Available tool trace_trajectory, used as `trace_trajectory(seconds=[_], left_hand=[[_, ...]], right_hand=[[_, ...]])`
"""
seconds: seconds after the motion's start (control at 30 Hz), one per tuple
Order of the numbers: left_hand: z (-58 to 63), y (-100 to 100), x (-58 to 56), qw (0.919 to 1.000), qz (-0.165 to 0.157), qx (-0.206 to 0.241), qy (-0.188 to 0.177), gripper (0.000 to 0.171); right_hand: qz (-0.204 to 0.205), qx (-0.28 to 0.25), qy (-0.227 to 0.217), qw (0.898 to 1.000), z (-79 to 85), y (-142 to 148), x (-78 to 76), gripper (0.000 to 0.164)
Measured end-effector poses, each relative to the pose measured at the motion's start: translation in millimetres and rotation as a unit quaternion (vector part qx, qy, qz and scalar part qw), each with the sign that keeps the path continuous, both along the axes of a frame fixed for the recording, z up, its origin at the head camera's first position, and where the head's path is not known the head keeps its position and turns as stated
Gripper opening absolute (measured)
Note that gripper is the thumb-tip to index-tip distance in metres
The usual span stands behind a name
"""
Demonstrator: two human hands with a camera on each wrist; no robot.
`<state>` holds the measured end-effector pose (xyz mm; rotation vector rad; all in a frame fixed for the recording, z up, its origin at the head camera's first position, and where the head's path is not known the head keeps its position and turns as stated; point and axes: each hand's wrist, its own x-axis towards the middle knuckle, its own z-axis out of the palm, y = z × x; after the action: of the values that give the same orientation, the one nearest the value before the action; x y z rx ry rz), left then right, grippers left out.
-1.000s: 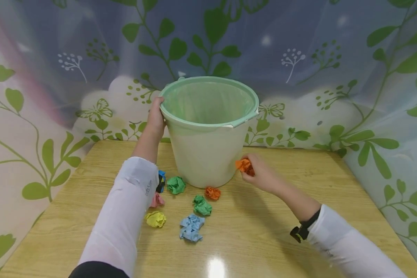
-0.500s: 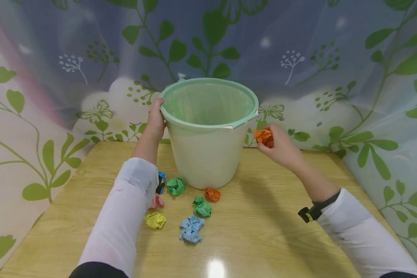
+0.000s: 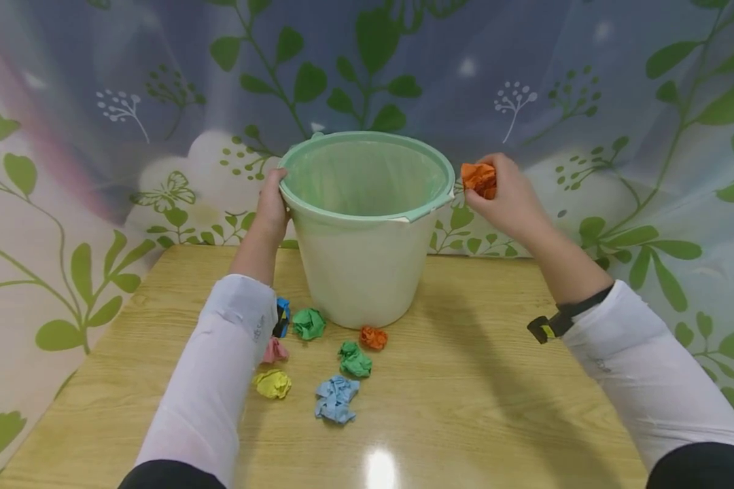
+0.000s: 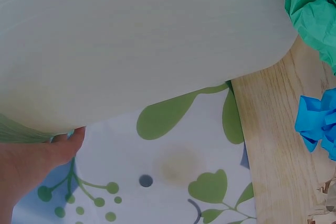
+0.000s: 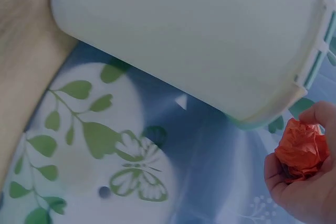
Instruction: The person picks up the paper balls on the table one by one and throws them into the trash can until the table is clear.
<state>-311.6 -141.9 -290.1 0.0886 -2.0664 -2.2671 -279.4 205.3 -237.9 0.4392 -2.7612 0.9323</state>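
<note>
A pale bucket [image 3: 363, 265] with a green rim stands upright on the wooden table. At its left side my left hand [image 3: 272, 204] holds it just by the rim; in the left wrist view the fingertips [image 4: 76, 139] meet its edge. My right hand [image 3: 510, 197] pinches a crumpled orange paper ball [image 3: 480, 179] in the air, right of the rim and apart from it. The same orange ball [image 5: 300, 148] sits between thumb and fingers in the right wrist view. The bucket's floor is hidden from the head view.
Before the bucket lie more crumpled paper balls: two green [image 3: 355, 359], a smaller orange-red [image 3: 373, 337], light blue [image 3: 336, 399] and yellow [image 3: 272, 384]. A pink one [image 3: 276, 350] and a blue one [image 4: 317, 121] are partly behind my left forearm. A leaf-patterned backdrop [image 3: 177, 156] rises behind.
My right hand has risen with the orange paper ball from low beside the bucket to rim height, also shifting right. The left hand and the bucket have stayed in place.
</note>
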Motion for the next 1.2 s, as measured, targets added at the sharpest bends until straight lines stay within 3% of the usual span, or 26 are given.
trace_trajectory(seconds=[0.27, 0.47, 0.83, 1.2], left_hand=[[-0.2, -1.1, 0.5, 1.0000, 0.004, 0.002, -0.006, 0.061], [-1.3, -2.0, 0.2, 1.0000, 0.001, 0.005, 0.005, 0.060], [-1.5, -0.5, 2.7, 0.9999, -0.013, 0.000, 0.007, 0.061], [-1.9, -1.3, 0.3, 0.9999, -0.009, -0.002, 0.009, 0.061]], right_hand=[[0.005, -0.001, -0.013, 1.000, 30.8, -16.3, -10.9, 0.056], [0.016, -0.019, -0.042, 0.999, 43.6, -31.0, -19.8, 0.062], [0.052, -0.045, -0.064, 0.996, 41.5, -56.3, -32.7, 0.062], [0.083, -0.006, -0.068, 0.994, 37.8, -81.1, -34.4, 0.061]])
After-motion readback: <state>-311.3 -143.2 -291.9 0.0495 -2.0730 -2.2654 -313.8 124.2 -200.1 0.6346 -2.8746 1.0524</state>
